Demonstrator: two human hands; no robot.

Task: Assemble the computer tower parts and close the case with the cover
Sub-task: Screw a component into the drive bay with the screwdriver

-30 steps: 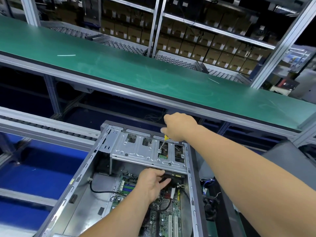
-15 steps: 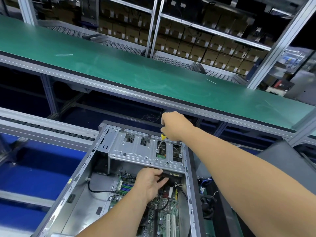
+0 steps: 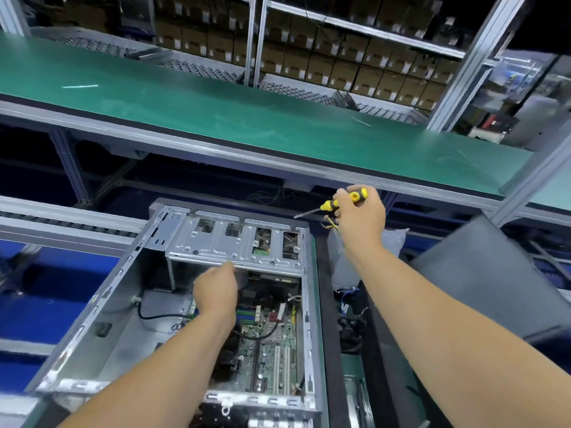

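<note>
Computer tower (image 3: 102, 319) lies open; my right hand (image 3: 360, 217) grips the screwdriver (image 3: 333, 202), left hand (image 3: 216, 288) fingers curled at the drive cage (image 3: 234, 242). Next, I'd judge: fetch cover.

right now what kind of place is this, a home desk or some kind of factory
Most likely a computer assembly line in a factory or warehouse: a long green conveyor belt, racks of stacked cardboard boxes, and an open computer tower case being worked on with a yellow-handled screwdriver.
</note>
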